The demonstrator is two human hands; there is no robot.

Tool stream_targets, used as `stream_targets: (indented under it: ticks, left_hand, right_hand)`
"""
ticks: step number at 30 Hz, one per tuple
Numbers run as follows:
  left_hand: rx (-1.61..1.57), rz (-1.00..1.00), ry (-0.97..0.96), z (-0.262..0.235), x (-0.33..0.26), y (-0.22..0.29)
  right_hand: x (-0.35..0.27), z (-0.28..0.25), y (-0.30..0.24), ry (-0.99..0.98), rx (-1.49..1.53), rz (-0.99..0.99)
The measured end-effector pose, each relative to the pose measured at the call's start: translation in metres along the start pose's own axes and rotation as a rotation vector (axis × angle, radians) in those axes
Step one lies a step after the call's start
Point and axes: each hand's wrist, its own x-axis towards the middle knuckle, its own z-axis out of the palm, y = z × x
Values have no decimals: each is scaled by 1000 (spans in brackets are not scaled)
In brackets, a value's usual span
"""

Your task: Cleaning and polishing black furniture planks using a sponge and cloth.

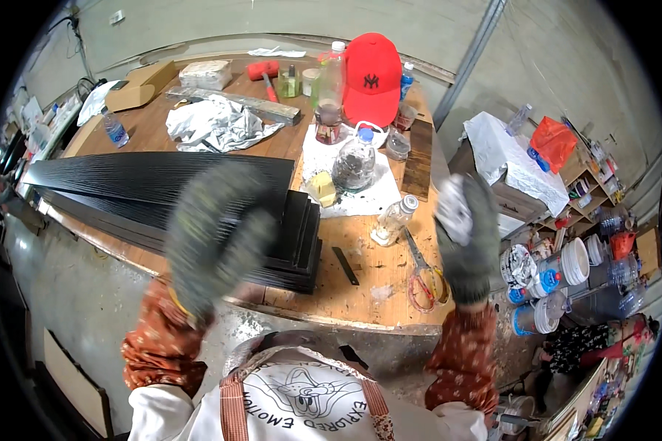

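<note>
Now my gloved left hand (pixel 213 242) blurs, empty and open, at centre left above the black boards (pixel 162 191). Right hand (pixel 467 235) grips a pale wad (pixel 454 209); scissors (pixel 423 275) lie untouched below.

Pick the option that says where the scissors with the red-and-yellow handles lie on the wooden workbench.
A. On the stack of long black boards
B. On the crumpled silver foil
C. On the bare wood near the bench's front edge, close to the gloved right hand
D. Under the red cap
C: the scissors with the red-and-yellow handles lie flat on the bare wooden workbench near its front edge, just left of the gloved right hand.
</note>
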Motion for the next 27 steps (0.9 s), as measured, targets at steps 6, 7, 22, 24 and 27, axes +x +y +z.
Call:
stream_targets:
  ticks: [6, 7, 22, 24, 27]
  left_hand:
    - [572, -310, -161, -66, -19, -107]
    - [559, -461, -318, -64, -22, -111]
    - [372, 100, -120, -19, -3, -33]
    - [184, 320, -292, 24, 4, 11]
    - [486, 460, -349, 97, -13, 61]
  right_hand:
    - [25, 51, 15, -990, -532, -13]
    - [24, 57, 21, -1006, -521, -15]
    - [-12, -4, 69, -405, 180, 222]
    - [-25, -34, 48, -238, 218, 215]
    - [-89, -38, 62, -51, 627, 606]
